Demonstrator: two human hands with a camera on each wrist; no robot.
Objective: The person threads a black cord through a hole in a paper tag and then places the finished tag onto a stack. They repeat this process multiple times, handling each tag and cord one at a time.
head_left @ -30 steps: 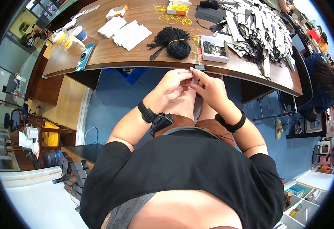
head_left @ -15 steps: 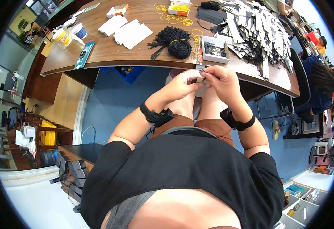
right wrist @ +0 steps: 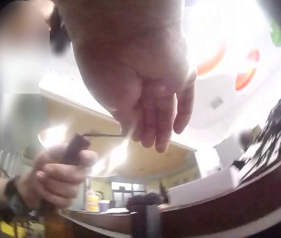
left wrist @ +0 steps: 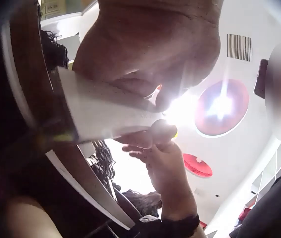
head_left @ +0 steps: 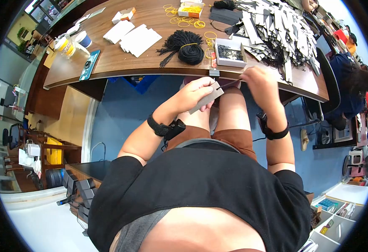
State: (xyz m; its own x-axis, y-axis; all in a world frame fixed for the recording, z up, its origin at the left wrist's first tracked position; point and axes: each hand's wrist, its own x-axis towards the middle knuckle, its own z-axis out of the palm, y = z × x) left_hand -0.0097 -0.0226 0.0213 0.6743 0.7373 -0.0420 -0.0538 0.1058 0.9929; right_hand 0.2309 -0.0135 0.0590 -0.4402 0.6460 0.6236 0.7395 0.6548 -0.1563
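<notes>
My left hand pinches a flat grey hang tag between thumb and fingers, over the lap in front of the table edge. From the tag's far end a thin dark cord runs to my right hand, whose thumb and forefinger pinch it. In the right wrist view the cord stretches straight between the hands. The left wrist view shows the broad pale face of the tag under my fingers.
On the table lie a bundle of black cords, a white box of small dark pieces, a large heap of tags, yellow rubber bands, white cards and a phone. Another person sits at the right.
My hands were together at the cord; the right hand has since moved right, drawing the cord out straight. The tag's face has turned into view in the left hand.
</notes>
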